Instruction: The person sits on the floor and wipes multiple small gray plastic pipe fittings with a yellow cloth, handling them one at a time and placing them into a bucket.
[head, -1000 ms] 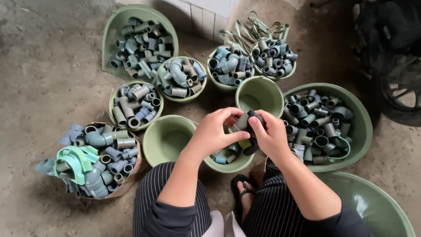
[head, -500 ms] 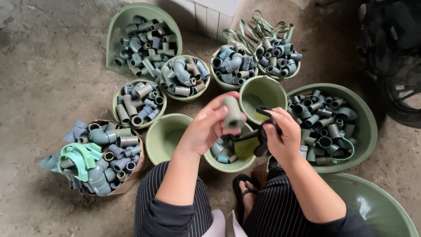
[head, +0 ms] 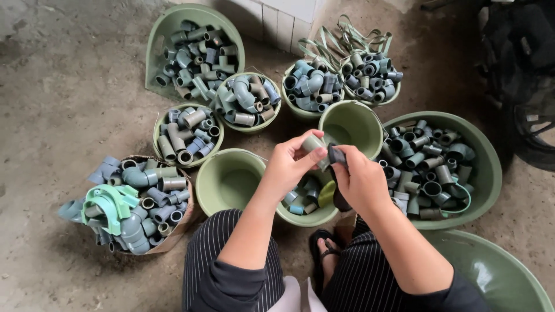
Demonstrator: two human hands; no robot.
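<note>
Grey-green plastic pipe fitting (head: 315,144) sits centre frame, pinched in the left hand (head: 287,167) between thumb and fingertips, so that grip is clenched on it. Right hand (head: 359,180) is just beside it, grasping a dark flat tool or rag (head: 336,156) whose top end touches the fitting; its lower end shows below the palm. Can't tell exactly what the dark thing is

Both hands are held over a small green bowl (head: 305,212) with a few fittings in it, at lower centre

Around them, all on the concrete floor (head: 69,92):
- empty green bowl (head: 228,182) just left of the hands
- empty green bucket (head: 351,124) just above the hands
- large green basin (head: 462,167) right of centre, holding grey couplings
- another green basin (head: 497,271) at lower right, only partly in frame
- cardboard box (head: 173,228) at lower left, piled with blue-grey elbows and a light green clamp piece (head: 107,202)
- two small bowls of fittings left of centre (head: 185,133) (head: 247,101)
- tilted green tub (head: 193,52) at upper left, full of fittings
- two more full bowls at upper centre (head: 309,86) (head: 373,75), with green straps (head: 347,37) lying behind them

Person is seated low, striped trousers (head: 231,248) along the bottom edge, a sandalled foot (head: 326,254) between the knees. Dark bag or wheel at the far right edge, too cropped to tell
</note>
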